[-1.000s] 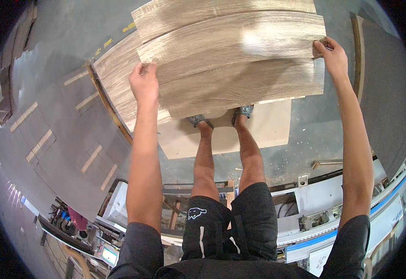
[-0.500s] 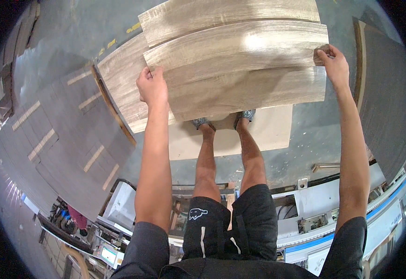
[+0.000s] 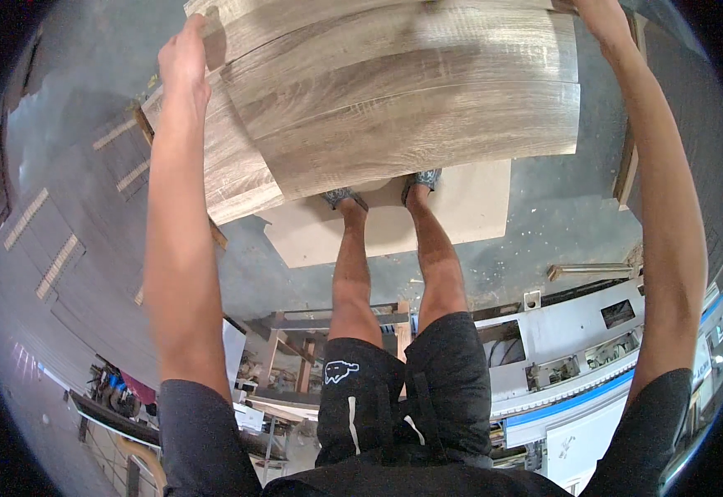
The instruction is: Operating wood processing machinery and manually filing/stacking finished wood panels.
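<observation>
Several wood-grain boards (image 3: 411, 124) lie overlapping in front of my feet, light brown with streaked grain. At the far left corner, my left hand (image 3: 186, 62) is closed on the end of the farthest wood-grain board (image 3: 295, 18). My right hand (image 3: 603, 23) is at that board's right end, with its fingers partly cut off by the upper edge of the picture. Another board (image 3: 229, 157) sticks out to the left from under the pile, at an angle.
My feet stand on a beige sheet (image 3: 461, 199). Large stacks of grey-brown panels (image 3: 63, 215) flank me left and right. Behind my legs are a white machine (image 3: 573, 323) with a blue stripe and a wooden frame (image 3: 295, 352). A short strip bundle (image 3: 589, 271) lies on the floor at right.
Both hands have moved farther away from me, carrying the board forward over the pile. My left hand has also shifted left, and the near boards are more exposed.
</observation>
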Demonstrator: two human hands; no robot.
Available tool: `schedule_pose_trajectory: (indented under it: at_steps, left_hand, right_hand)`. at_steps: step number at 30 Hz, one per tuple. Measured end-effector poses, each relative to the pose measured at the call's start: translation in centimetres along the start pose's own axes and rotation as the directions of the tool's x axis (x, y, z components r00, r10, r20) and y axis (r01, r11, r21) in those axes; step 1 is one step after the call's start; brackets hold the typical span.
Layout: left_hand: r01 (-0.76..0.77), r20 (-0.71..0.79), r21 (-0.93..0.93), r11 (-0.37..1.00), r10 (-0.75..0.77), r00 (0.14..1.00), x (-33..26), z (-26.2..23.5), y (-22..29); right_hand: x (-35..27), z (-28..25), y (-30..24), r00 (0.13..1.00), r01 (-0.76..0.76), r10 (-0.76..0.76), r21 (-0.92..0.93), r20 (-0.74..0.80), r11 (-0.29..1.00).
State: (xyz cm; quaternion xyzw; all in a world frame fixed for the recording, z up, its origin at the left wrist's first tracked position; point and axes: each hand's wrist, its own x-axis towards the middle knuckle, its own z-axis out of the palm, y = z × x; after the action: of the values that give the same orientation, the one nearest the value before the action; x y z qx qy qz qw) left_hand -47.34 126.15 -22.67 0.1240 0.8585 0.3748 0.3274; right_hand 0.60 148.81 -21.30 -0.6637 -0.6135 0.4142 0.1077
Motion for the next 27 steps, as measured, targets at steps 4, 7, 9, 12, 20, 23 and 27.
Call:
schedule_pose_trajectory:
  at_steps: [4, 7, 9, 12, 20, 23, 27]
  left_hand:
    - [0.007, -0.016, 0.043, 0.999, -0.006, 1.000, 1.8, 1.0, -0.2]
    - [-0.032, 0.003, 0.073, 0.997, 0.032, 0.999, 2.1, 0.9, -1.1]
    - [-0.056, 0.031, 0.101, 0.993, 0.054, 0.998, 2.1, 0.8, -1.7]
    - [-0.042, 0.028, 0.064, 0.997, 0.040, 0.999, 1.8, 0.5, -2.4]
    - [-0.079, 0.112, 0.087, 0.993, 0.069, 0.991, 1.7, -0.2, -3.0]
    - [0.017, 0.129, 0.020, 1.000, -0.019, 0.991, 1.9, 0.0, -3.3]
    - [0.111, 0.064, 0.041, 0.993, -0.114, 0.991, 1.8, 0.7, -3.6]
  right_hand:
    - [2.3, 1.0, -0.6, 0.999, 0.041, -0.041, 0.011, 0.008, 0.999]
    - [2.8, 1.3, 0.3, 0.998, 0.020, -0.024, 0.063, 0.063, 0.998]
    - [2.7, 1.3, 0.6, 0.998, 0.009, -0.014, 0.094, 0.060, 0.995]
    - [2.0, 1.4, 0.2, 0.999, -0.007, 0.005, 0.074, 0.031, 0.997]
    - [0.5, 1.7, -2.4, 0.995, -0.095, 0.095, -0.001, 0.013, 0.996]
    - [1.0, 1.3, -1.8, 0.993, -0.120, 0.120, 0.012, 0.008, 0.993]
    - [2.0, 0.9, 0.0, 0.990, -0.120, 0.107, 0.162, 0.088, 0.979]
